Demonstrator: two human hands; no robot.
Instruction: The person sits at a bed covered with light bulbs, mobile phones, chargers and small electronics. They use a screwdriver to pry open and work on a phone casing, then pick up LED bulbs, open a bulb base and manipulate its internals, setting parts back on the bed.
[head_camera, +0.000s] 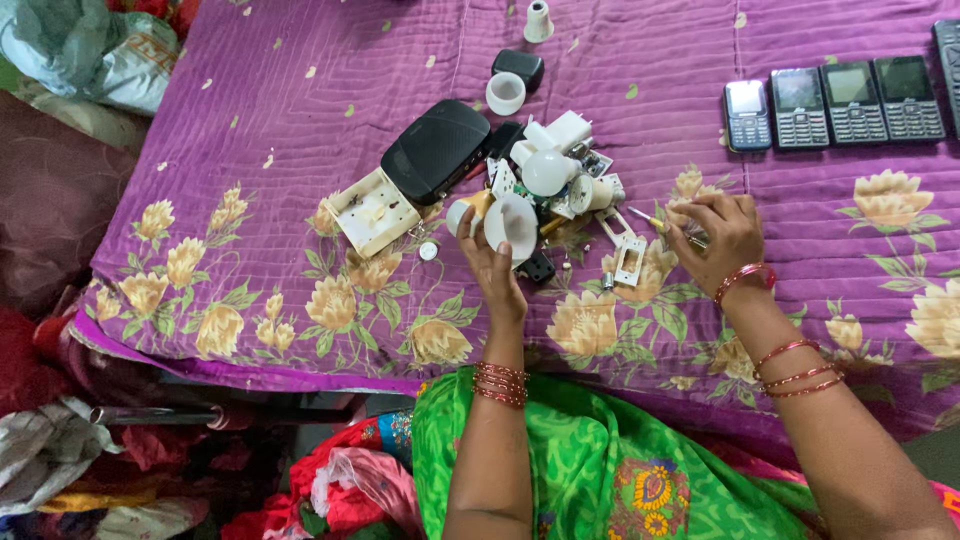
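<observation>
Left hand (492, 262) fingers curl round white dome-shaped plastic bulb shell (512, 224), its base hidden. Right hand (718, 238) pinches thin yellow-handled screwdriver (652, 222), tip indistinct among white parts pile (565, 165).

Four keypad phones (835, 100) lie in a row at the upper right of the frame, with the edge of a fifth dark device (949, 60) cut off at the right border (too little shows to tell its kind). Near the centre there are one large black box (436, 150), one small black case (518, 68), one open white casing (373, 211), one round white bulb dome (549, 171), and three white cup-shaped bulb housings (505, 93), while the smaller loose parts in the heap are too tangled to count. Two hands show, the left hand (492, 262) and the right hand (722, 238), each wrist wearing several red bangles (500, 383).
</observation>
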